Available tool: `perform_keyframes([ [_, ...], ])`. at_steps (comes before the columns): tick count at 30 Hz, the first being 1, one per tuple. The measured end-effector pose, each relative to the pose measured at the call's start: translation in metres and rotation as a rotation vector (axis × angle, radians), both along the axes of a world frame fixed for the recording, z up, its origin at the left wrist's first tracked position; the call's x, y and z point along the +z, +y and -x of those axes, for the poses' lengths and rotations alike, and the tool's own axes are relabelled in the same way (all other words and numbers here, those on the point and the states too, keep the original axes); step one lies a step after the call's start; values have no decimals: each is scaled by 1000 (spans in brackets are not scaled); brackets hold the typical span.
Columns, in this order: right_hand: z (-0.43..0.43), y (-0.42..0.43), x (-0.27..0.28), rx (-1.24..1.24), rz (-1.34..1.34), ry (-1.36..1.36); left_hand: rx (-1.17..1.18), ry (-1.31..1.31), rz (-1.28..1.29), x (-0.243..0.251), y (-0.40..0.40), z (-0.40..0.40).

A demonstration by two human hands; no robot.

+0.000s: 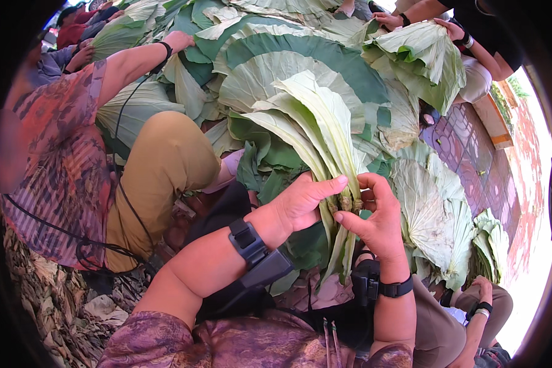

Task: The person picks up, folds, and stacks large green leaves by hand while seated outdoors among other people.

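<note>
A bundle of folded pale green lotus leaves stands fanned upward in front of me, its gathered stem ends pointing down. My left hand is closed around the bundle just above the brownish stem knots, thumb across the front. At the bundle's right side is my right hand, its thumb and curled fingers on either side of the stem knots, touching them. Folded leaf tips hang below both hands. Behind the bundle lies a broad heap of large flat lotus leaves, some pale side up, others dark green.
At left sits a person in a patterned shirt, one arm reaching onto the heap; a black cable hangs beside them. Another person at upper right holds leaves. More leaves lie right, near a seated person's knee. Dried leaves lie lower left.
</note>
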State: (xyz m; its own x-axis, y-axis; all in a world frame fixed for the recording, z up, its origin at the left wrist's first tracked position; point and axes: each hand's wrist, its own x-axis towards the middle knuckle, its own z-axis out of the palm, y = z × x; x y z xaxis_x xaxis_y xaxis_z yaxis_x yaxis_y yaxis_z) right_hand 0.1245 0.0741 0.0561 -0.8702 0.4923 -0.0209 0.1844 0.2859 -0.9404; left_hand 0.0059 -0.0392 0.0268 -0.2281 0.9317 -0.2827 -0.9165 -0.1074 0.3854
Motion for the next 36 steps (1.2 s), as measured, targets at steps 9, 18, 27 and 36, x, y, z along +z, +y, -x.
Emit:
perform_keyframes([
  [9, 11, -2, 4, -83, 133, 22, -98, -21, -24, -9, 3, 19],
  [18, 15, -4, -12, -173, -194, 132, -16, 39, 183, -6, 8, 23],
  [27, -11, 26, 0, -257, -331, 145, 61, 119, 437, -7, 4, 9],
  [36, -14, 8, -3, -25, -871, 56, 37, 114, 269, 3, 1, 8],
])
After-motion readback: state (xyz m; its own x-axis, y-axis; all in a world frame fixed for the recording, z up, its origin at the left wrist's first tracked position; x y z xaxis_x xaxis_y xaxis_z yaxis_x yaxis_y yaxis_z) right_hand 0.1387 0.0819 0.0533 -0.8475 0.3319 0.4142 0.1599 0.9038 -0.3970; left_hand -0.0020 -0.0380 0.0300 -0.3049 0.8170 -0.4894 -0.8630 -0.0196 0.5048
